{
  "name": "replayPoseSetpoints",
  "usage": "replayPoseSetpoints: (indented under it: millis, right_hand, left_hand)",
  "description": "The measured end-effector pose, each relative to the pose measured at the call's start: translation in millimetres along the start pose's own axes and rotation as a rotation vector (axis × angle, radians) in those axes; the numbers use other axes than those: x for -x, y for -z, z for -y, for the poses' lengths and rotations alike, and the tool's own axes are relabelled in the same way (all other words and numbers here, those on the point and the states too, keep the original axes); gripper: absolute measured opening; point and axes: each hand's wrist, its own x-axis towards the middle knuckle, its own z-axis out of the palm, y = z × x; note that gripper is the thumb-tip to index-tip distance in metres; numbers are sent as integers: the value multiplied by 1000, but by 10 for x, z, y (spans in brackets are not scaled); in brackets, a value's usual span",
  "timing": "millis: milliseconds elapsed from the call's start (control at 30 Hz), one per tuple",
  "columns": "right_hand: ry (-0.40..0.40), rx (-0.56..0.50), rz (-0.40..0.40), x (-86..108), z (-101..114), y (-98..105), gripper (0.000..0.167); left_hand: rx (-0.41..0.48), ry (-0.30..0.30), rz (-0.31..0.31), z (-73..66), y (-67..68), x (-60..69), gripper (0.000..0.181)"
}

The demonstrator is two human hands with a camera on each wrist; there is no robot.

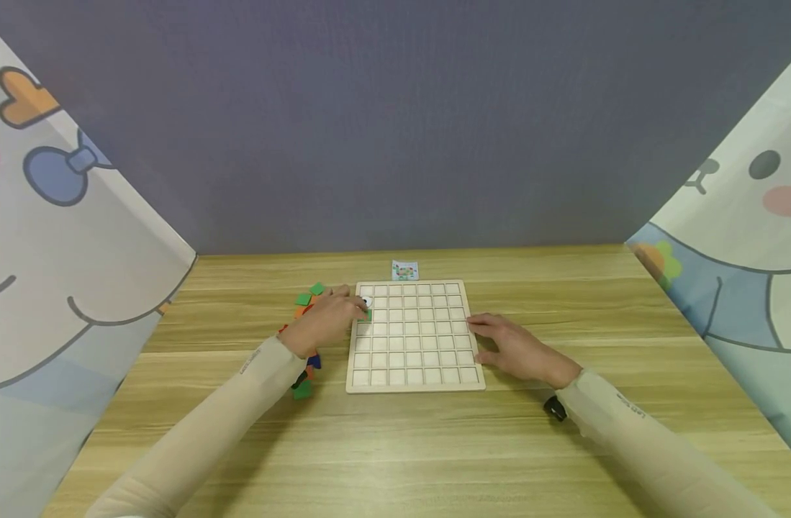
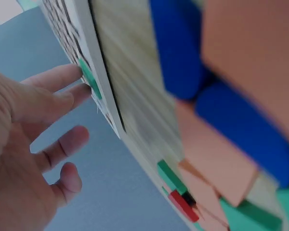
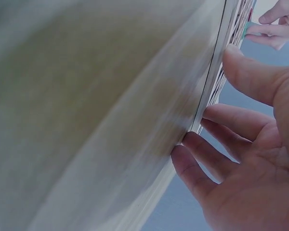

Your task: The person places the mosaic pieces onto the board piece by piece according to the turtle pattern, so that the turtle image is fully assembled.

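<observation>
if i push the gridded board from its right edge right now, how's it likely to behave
The gridded board is probably stiff, since its outline looks straight and flat. It would likely slide rather than tip, as it lies low on the wooden table. A push might jostle the green tile at its left side.

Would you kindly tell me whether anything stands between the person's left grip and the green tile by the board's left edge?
Nothing visible does: the left grip touches the green tile directly with its fingers. The round white piece lies just beyond the tile, on the board, not between them.
</observation>
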Motion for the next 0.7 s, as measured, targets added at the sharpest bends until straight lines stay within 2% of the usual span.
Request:
replayPoseSetpoints:
  millis: [100, 267, 400, 533, 633, 700]
  right_hand:
    - [2, 0, 1, -3, -8, 0, 61]
    - [3, -2, 4, -12, -12, 3, 61]
    - [4, -3, 5, -15, -10, 6, 61]
    - [3, -2, 9, -7, -7, 6, 61]
    - [1, -8, 15, 1, 0, 9, 61]
    - [0, -9, 17, 6, 1, 11, 61]
  left_hand:
    - [-18, -27, 15, -25, 14, 20, 41]
    - [-35, -20, 11, -33, 24, 76, 44]
    - [7, -3, 13, -15, 26, 113, 43]
    - [75, 40, 23, 23, 31, 155, 51]
    - [112, 62, -10, 73, 48, 217, 52]
    - [137, 62, -53, 118, 67, 274, 47]
